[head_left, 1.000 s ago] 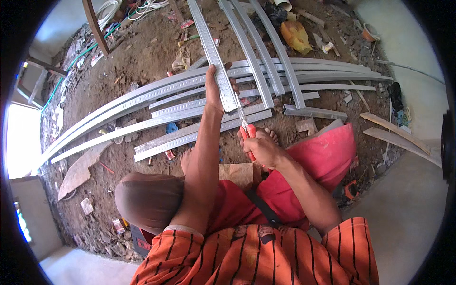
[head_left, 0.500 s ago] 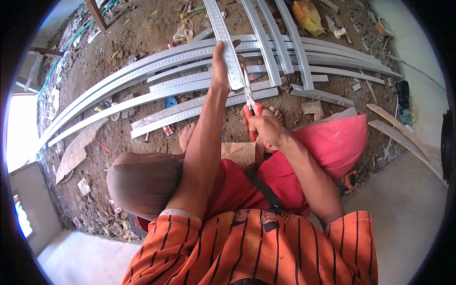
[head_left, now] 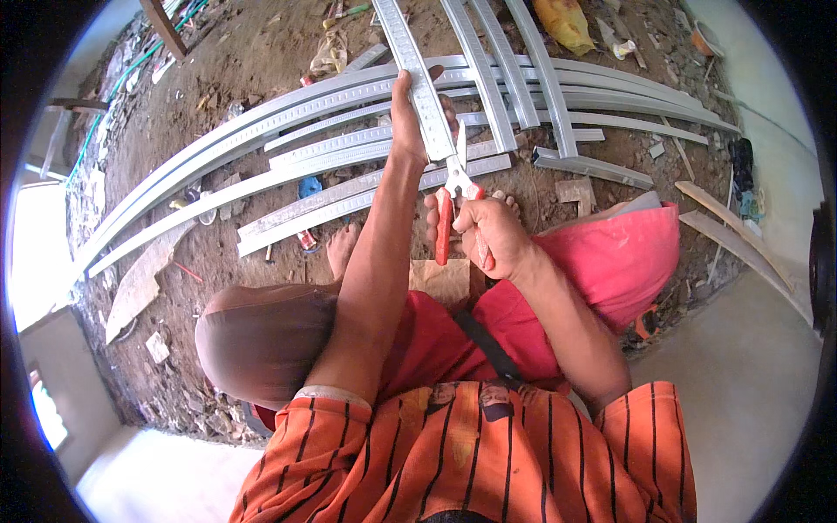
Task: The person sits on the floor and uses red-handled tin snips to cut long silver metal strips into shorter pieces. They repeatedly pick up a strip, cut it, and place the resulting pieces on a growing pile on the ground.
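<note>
My left hand (head_left: 408,118) is wrapped round a silver perforated metal stud (head_left: 408,65), thumb along its left edge. The stud runs away from me past the top of the picture. In my right hand (head_left: 493,228) is a pair of tin snips (head_left: 444,228) with red handles. Their handles are spread and their blades stand apart at the near end of the stud, one blade against or behind its edge. Whether the blades touch the metal on the far side is hidden.
Several long metal studs (head_left: 296,105) lie across the dirt floor, and more cross over them (head_left: 519,87). Short channel pieces (head_left: 593,168) lie nearer. A yellow bag (head_left: 565,29) rests at the far right. Wood strips (head_left: 741,234) lean near the right wall.
The snips' handles and blades have spread apart, where they were closer together before. My left hand still holds the stud, almost in the same place.
</note>
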`<state>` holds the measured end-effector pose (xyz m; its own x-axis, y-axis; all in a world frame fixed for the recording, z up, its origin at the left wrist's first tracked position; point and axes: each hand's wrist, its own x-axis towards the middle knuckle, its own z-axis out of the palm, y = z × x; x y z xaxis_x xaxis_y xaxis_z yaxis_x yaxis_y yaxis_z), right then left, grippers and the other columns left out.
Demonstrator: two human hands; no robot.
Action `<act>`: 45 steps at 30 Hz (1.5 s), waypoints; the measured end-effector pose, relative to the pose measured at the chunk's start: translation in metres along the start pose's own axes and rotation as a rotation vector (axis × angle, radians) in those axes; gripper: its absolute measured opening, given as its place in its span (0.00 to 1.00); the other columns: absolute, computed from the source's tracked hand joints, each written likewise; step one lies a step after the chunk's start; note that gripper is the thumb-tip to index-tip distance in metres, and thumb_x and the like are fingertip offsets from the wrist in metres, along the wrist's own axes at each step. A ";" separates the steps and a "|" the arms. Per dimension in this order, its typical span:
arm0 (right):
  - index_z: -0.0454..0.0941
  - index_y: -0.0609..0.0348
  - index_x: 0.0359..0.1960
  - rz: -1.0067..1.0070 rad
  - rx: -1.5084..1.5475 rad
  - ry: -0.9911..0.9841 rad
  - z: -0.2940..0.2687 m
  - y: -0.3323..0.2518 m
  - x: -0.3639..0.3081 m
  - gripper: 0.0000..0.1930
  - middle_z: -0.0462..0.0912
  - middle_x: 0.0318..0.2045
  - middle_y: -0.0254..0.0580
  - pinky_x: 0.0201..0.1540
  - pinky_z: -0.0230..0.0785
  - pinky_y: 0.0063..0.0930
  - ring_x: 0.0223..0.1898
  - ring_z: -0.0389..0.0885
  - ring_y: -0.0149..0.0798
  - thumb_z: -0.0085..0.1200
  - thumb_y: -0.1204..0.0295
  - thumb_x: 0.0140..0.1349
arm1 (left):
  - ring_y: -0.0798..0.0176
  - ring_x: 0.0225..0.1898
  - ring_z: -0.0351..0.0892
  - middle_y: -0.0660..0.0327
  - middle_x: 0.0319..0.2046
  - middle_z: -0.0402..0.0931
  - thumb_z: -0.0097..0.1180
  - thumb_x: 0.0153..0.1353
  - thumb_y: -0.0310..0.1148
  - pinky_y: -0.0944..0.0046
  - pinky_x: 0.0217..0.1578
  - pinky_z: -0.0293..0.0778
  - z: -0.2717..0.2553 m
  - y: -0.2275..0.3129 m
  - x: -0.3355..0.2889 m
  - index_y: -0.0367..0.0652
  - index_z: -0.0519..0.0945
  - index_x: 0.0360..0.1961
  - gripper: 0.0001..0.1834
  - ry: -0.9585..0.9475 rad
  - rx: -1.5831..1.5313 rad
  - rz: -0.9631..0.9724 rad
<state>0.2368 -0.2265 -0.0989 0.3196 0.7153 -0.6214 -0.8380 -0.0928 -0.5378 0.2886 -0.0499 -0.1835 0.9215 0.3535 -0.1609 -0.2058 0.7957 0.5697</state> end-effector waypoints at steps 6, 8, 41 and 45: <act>0.69 0.61 0.37 -0.032 -0.068 -0.010 -0.012 0.008 0.006 0.14 0.72 0.26 0.37 0.28 0.68 0.30 0.25 0.73 0.35 0.42 0.78 0.44 | 0.63 0.17 0.72 0.61 0.16 0.69 0.39 0.58 0.62 0.61 0.12 0.72 0.007 -0.003 0.000 0.39 0.65 0.56 0.38 0.012 -0.030 -0.025; 0.68 0.59 0.38 -0.015 -0.071 -0.020 -0.010 0.008 0.005 0.15 0.72 0.27 0.36 0.33 0.68 0.31 0.27 0.73 0.35 0.41 0.79 0.45 | 0.63 0.17 0.72 0.61 0.16 0.69 0.39 0.58 0.62 0.60 0.12 0.72 0.004 -0.004 0.001 0.39 0.65 0.56 0.38 0.007 -0.053 -0.030; 0.67 0.60 0.48 -0.080 -0.088 -0.008 0.021 -0.008 -0.038 0.17 0.73 0.30 0.36 0.30 0.73 0.33 0.28 0.74 0.32 0.45 0.73 0.55 | 0.60 0.19 0.74 0.49 0.31 0.77 0.43 0.61 0.53 0.64 0.17 0.74 0.043 0.018 -0.003 0.46 0.70 0.43 0.21 -0.078 -0.193 0.081; 0.67 0.60 0.46 -0.050 -0.221 0.009 0.010 0.006 -0.051 0.17 0.72 0.25 0.34 0.23 0.69 0.26 0.24 0.73 0.29 0.47 0.71 0.54 | 0.60 0.21 0.73 0.52 0.33 0.78 0.36 0.64 0.55 0.63 0.19 0.70 0.045 0.016 -0.002 0.49 0.71 0.42 0.22 -0.073 -0.153 0.071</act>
<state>0.2114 -0.2567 -0.0650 0.3631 0.7164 -0.5957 -0.7041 -0.2078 -0.6790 0.2982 -0.0603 -0.1377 0.9231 0.3794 -0.0621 -0.3140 0.8372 0.4478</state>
